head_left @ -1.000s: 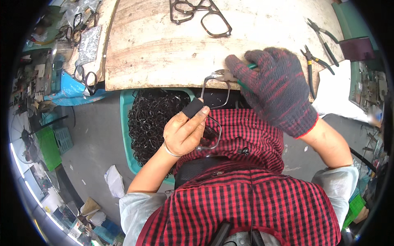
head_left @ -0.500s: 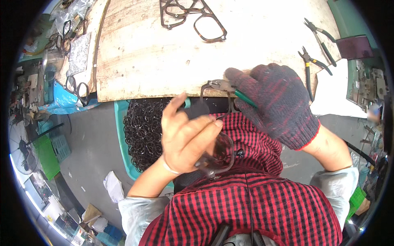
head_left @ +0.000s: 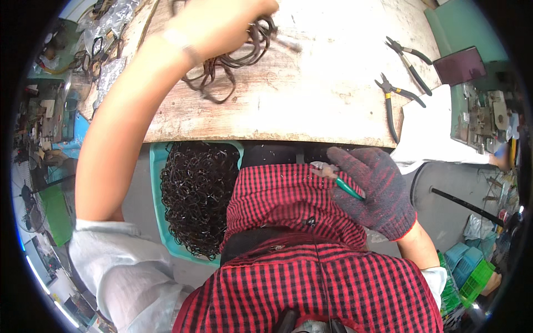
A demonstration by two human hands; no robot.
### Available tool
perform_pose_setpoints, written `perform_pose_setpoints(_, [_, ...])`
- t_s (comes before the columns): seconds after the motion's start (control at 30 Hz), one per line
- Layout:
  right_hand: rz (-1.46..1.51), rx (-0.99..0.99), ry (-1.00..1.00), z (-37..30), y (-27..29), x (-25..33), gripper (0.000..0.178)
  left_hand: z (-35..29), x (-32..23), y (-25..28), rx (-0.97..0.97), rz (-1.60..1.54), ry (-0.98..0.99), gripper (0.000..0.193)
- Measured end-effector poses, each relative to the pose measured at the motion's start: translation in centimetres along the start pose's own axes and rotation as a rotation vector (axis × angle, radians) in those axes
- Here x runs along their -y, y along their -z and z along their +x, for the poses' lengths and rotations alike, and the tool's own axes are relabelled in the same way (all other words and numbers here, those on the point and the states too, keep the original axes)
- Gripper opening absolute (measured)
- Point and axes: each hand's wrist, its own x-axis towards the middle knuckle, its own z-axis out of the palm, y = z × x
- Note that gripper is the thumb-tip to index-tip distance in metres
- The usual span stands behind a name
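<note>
My left hand (head_left: 225,28) reaches across to the far part of the wooden table, bare and blurred by motion. Its fingers are closed around a bunch of dark eyeglass frames (head_left: 261,41), whose looped parts hang out below it; the fingertips are partly hidden. In a dark knitted glove with a red cuff, my right hand (head_left: 375,188) rests near my lap, just off the table's near edge. It grips a pair of cutting pliers (head_left: 347,187) with green handles, jaws pointing left and empty.
Two black-handled pliers (head_left: 408,64) (head_left: 398,97) lie at the table's right, by a white sheet (head_left: 425,125) and a dark tinted plate (head_left: 459,66). Under the near edge stands a teal bin (head_left: 158,205) heaped with dark curled pieces (head_left: 197,194). Plastic bags and glasses frames crowd the far left.
My left hand has gone from above my lap to the far table and the frames there. My right hand has drawn back toward me with the pliers, away from the frame piece at its jaws.
</note>
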Motion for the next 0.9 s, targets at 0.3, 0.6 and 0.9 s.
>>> perform_pose_setpoints(0.3, [-0.294,-0.069,0.060,3.3,0.6,-0.3,0.059,-14.7,-14.7,-7.7,-0.005,-1.928,1.101,0.020])
perform_pose_setpoints(0.6, [-0.482,0.006,0.285,10.0,-1.6,0.4,0.061,-15.2,-13.8,-11.7,0.092,-1.908,0.952,0.037])
perform_pose_setpoints(0.9, [-0.664,0.085,0.461,12.7,-1.6,-0.9,0.056,-15.0,-13.8,-11.8,0.089,-1.941,0.955,0.030])
